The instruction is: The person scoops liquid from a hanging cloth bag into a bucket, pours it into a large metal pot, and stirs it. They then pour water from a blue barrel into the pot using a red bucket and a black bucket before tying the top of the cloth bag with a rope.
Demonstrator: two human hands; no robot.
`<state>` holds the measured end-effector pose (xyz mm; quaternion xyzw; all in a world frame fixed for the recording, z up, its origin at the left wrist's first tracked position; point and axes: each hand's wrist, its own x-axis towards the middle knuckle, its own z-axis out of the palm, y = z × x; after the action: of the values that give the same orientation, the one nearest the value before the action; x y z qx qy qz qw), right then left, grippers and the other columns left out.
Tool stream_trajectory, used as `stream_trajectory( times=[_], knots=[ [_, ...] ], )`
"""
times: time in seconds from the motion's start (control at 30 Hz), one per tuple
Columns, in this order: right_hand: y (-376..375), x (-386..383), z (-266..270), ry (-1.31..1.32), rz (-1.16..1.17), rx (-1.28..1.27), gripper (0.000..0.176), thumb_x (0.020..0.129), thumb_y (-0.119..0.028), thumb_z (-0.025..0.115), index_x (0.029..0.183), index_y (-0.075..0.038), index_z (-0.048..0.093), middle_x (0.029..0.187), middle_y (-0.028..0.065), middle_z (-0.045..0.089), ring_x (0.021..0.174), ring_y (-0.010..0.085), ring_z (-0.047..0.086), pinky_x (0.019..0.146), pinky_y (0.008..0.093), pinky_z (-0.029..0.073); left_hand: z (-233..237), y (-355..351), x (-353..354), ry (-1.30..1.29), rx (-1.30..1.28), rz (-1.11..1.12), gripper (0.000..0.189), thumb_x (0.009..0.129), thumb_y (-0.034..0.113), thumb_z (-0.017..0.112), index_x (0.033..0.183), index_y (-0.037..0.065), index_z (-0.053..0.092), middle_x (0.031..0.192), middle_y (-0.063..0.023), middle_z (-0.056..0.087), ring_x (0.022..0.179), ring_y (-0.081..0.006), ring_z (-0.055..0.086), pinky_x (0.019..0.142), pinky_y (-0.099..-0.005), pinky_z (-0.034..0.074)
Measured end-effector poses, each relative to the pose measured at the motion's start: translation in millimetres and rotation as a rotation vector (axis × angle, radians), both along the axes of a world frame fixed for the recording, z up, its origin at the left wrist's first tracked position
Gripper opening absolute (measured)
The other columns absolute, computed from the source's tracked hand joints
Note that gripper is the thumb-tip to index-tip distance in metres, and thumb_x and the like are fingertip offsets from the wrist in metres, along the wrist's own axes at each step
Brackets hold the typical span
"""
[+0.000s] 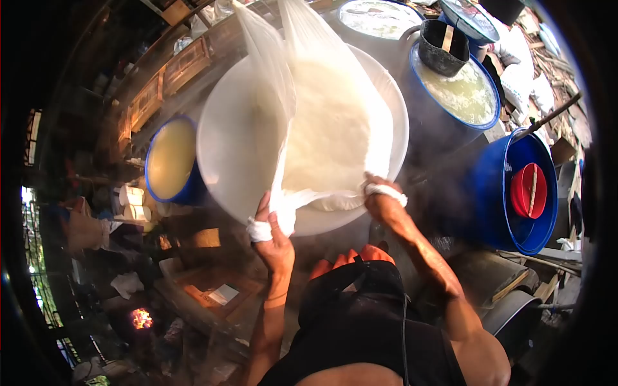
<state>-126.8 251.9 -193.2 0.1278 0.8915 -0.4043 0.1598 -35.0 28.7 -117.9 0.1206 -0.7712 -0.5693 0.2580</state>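
A large white straining cloth point(380, 138) hangs over a wide white basin point(225, 141), its upper end running up out of view. Pale, creamy liquid or curd point(328, 122) lies in the sagging cloth. At the basin's near left rim, my left hand point(275, 241) grips one gathered corner of the cloth, which is bunched around the fingers. My right hand point(385, 201) is closed on the other near corner, with white cloth wrapped across it. Between both hands the cloth's near edge is stretched above the basin's rim.
To the left stands a blue barrel point(172, 161) of yellowish liquid. A black bucket point(444, 48) sits over a frothy blue barrel point(473, 96) at upper right. Another blue barrel point(496, 193) holds a red dipper point(529, 190). Embers point(141, 318) glow at lower left.
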Motion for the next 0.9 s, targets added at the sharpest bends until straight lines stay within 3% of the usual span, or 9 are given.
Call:
stream_trajectory(
  times=[0.07, 0.17, 0.2, 0.37, 0.57, 0.63, 0.7, 0.8, 0.9],
  knots=[
    [-51, 26, 48, -0.11, 0.284, 0.27, 0.039, 0.094, -0.037, 0.061, 0.125, -0.013, 0.064, 0.123, 0.0126, 0.067, 0.111, 0.0329, 0.064, 0.094, 0.0399, 0.05, -15, -24, 26, -0.048, 0.014, 0.079, 0.035, 0.105, 0.021, 0.047, 0.128, -0.003, 0.058, 0.128, -0.011, 0.062, 0.078, -0.0126, 0.06, 0.056, -0.0243, 0.049],
    [-99, 70, 54, 0.061, 0.651, 0.177, 0.063, 0.08, -0.013, 0.065, 0.141, -0.013, 0.049, 0.124, 0.0155, 0.062, 0.11, 0.0395, 0.063, 0.092, 0.0472, 0.052, -27, -66, 60, -0.049, 0.014, 0.212, 0.033, 0.105, 0.023, 0.046, 0.122, -0.004, 0.056, 0.134, -0.009, 0.061, 0.088, -0.015, 0.064, 0.056, -0.0233, 0.05],
    [-113, 80, 63, 0.124, 0.788, 0.222, 0.06, 0.082, -0.011, 0.059, 0.139, 0.001, 0.042, 0.121, 0.0238, 0.06, 0.095, 0.0387, 0.068, 0.082, 0.0487, 0.053, -25, -83, 67, -0.054, -0.012, 0.293, 0.033, 0.105, 0.023, 0.046, 0.124, -0.003, 0.056, 0.136, -0.0102, 0.059, 0.087, -0.0145, 0.063, 0.055, -0.0234, 0.049],
    [-125, 111, 64, 0.53, 1.015, 0.146, 0.062, 0.075, -0.011, 0.067, 0.131, 0.011, 0.049, 0.098, 0.0222, 0.061, 0.076, 0.0338, 0.068, 0.061, 0.0387, 0.054, -31, -150, 78, -0.032, -0.032, 0.559, 0.034, 0.105, 0.022, 0.047, 0.127, -0.003, 0.055, 0.127, -0.0121, 0.062, 0.094, -0.0225, 0.064, 0.063, -0.0296, 0.053],
    [-65, 79, 52, 0.435, 0.78, -0.062, 0.052, 0.081, -0.007, 0.063, 0.131, 0.001, 0.052, 0.103, 0.0225, 0.064, 0.082, 0.0379, 0.068, 0.07, 0.0458, 0.055, -52, -113, 34, -0.09, 0.019, 0.475, 0.033, 0.104, 0.019, 0.051, 0.129, -0.002, 0.053, 0.119, -0.0157, 0.062, 0.101, -0.024, 0.064, 0.074, -0.033, 0.056],
    [-33, 57, 44, 0.311, 0.641, -0.068, 0.049, 0.082, -0.009, 0.062, 0.131, -0.006, 0.054, 0.108, 0.0207, 0.066, 0.087, 0.0386, 0.068, 0.075, 0.047, 0.055, -83, -76, 7, 0.055, 0.056, 0.258, 0.034, 0.103, 0.015, 0.051, 0.133, -0.001, 0.053, 0.116, -0.0128, 0.062, 0.095, -0.0214, 0.064, 0.071, -0.0313, 0.055],
    [-4, 33, 34, 0.251, 0.497, 0.05, 0.043, 0.085, -0.011, 0.06, 0.128, -0.01, 0.059, 0.111, 0.0199, 0.068, 0.094, 0.04, 0.068, 0.082, 0.0471, 0.054, -75, -7, -10, -0.134, 0.391, 0.036, 0.03, 0.101, 0.008, 0.053, 0.129, 0.0, 0.059, 0.117, -0.0099, 0.064, 0.096, -0.0158, 0.061, 0.073, -0.0272, 0.051],
    [42, 14, 39, 0.188, 0.225, -0.074, 0.035, 0.088, -0.013, 0.058, 0.122, -0.008, 0.064, 0.109, 0.0218, 0.069, 0.099, 0.0421, 0.066, 0.086, 0.0466, 0.054, -55, 87, -28, -0.182, -0.181, -0.288, 0.032, 0.095, -0.001, 0.053, 0.125, 0.001, 0.062, 0.129, -0.0174, 0.063, 0.111, -0.0313, 0.064, 0.09, -0.0366, 0.052],
    [68, -5, 35, 0.326, 0.098, -0.001, 0.033, 0.089, -0.014, 0.057, 0.12, -0.006, 0.065, 0.107, 0.0228, 0.069, 0.099, 0.0429, 0.066, 0.087, 0.0467, 0.054, -3, 138, -55, 0.152, -0.171, -0.371, 0.015, 0.098, 0.005, 0.056, 0.109, 0.0, 0.064, 0.121, -0.0185, 0.067, 0.105, -0.0337, 0.067, 0.087, -0.0374, 0.052]
  ],
)
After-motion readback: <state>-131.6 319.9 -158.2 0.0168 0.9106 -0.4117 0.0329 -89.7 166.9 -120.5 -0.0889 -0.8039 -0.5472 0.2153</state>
